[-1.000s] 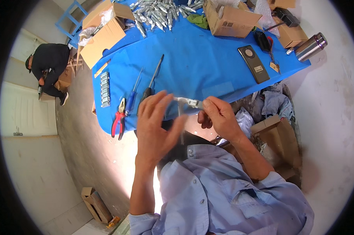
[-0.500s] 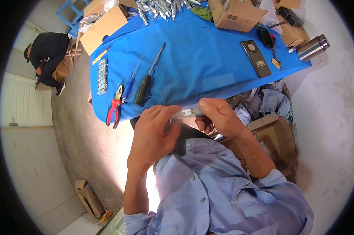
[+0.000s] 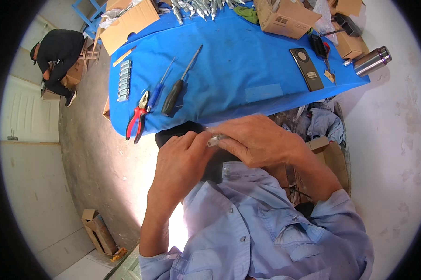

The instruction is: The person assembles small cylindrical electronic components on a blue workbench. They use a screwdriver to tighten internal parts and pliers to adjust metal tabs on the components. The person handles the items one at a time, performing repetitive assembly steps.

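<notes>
My left hand [image 3: 177, 158] and my right hand [image 3: 259, 140] meet in front of my lap, just off the near edge of the blue-covered table [image 3: 229, 65]. Between their fingers is a small silvery piece [image 3: 215, 140], partly see-through and mostly covered, so its kind does not show. My left thumb and fingers pinch its left end; the right fingers curl over its other end. Beyond my left hand lie red-and-black pliers [image 3: 138, 119], a blue-handled screwdriver [image 3: 157, 93] and a larger dark-handled screwdriver [image 3: 174, 95]. A row of silver metal parts [image 3: 124, 81] is left of them.
A phone [image 3: 306, 70], keys [image 3: 329, 75] and a steel flask [image 3: 372, 61] rest at the table's right. Cardboard boxes [image 3: 287, 18] and a heap of silvery parts [image 3: 196, 8] stand at the back. An open box [image 3: 334, 158] is below right. Another person [image 3: 59, 56] sits far left.
My right hand has moved left and turned, its back now upward, covering more of the silvery piece. Both hands are closer together. The view has shifted slightly.
</notes>
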Tool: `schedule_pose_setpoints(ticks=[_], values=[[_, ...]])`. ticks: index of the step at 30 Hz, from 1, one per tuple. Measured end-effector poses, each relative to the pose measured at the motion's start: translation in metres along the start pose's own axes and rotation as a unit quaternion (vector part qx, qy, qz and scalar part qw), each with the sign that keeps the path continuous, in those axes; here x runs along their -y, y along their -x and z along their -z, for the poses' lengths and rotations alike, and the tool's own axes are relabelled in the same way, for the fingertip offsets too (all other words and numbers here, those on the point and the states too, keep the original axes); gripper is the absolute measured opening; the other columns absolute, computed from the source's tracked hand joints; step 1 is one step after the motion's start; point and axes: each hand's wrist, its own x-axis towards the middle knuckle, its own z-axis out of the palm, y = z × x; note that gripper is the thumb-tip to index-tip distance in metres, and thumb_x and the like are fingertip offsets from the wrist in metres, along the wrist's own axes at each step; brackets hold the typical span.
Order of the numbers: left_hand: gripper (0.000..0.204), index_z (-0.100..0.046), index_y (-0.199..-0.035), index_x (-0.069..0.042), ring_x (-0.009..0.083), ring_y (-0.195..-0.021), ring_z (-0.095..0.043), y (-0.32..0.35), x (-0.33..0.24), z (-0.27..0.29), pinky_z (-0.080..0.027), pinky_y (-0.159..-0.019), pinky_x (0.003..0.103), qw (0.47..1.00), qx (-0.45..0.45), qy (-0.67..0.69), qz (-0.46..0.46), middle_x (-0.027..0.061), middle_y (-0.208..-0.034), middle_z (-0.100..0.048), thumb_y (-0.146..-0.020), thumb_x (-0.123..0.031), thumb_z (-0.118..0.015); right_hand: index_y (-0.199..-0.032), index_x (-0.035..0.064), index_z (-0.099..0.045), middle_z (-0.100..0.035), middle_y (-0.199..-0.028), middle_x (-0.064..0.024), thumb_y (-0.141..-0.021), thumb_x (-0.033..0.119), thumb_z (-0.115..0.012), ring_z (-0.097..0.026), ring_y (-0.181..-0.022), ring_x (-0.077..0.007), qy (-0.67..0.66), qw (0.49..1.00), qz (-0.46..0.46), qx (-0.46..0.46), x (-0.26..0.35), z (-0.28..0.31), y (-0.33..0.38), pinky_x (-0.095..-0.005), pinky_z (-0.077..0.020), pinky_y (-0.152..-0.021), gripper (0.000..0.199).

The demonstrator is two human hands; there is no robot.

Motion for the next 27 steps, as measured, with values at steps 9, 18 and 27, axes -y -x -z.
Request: schedule_pose_setpoints(ticks=[9,18,27], values=[[0.027,-0.067,-0.115,-0.008,0.0284,-0.073,-0.064,0.016,0.003,-0.01,-0.049,-0.06,0.04,0.996,-0.072,0.055,0.008,0.0067,-0.08,-0.059,-0.09,-0.012,-0.076,-0.105,0.0059,-0.06,-0.068,-0.091,-0.017,-0.102,0.026,-0.061,-0.066,-0.089,-0.0422,0.027,0.999,0.037,-0.005,0.005,-0.003,0.002,-0.0521,-0.0488,-0.073,0.021],[0.025,-0.067,-0.106,-0.01,0.0247,-0.065,-0.063,0.025,-0.006,-0.024,-0.046,-0.052,0.038,0.981,-0.193,0.028,0.006,0.0046,-0.077,-0.059,-0.086,-0.012,-0.08,-0.103,0.005,-0.062,-0.066,-0.085,-0.0156,-0.098,0.022,-0.068,-0.066,-0.079,-0.0384,0.024,0.991,0.073,-0.11,0.016,-0.016,0.008,-0.0484,-0.0486,-0.066,0.018],[0.022,-0.064,-0.097,-0.009,0.0237,-0.061,-0.061,0.034,-0.002,-0.02,-0.045,-0.05,0.036,0.995,-0.087,-0.009,-0.047,0.0044,-0.071,-0.052,-0.087,-0.018,-0.081,-0.092,0.004,-0.061,-0.065,-0.079,-0.0192,-0.1,0.024,-0.061,-0.064,-0.076,-0.0424,-0.041,0.999,0.01,-0.028,0.01,-0.021,0.022,-0.0517,-0.0479,-0.067,0.021]])
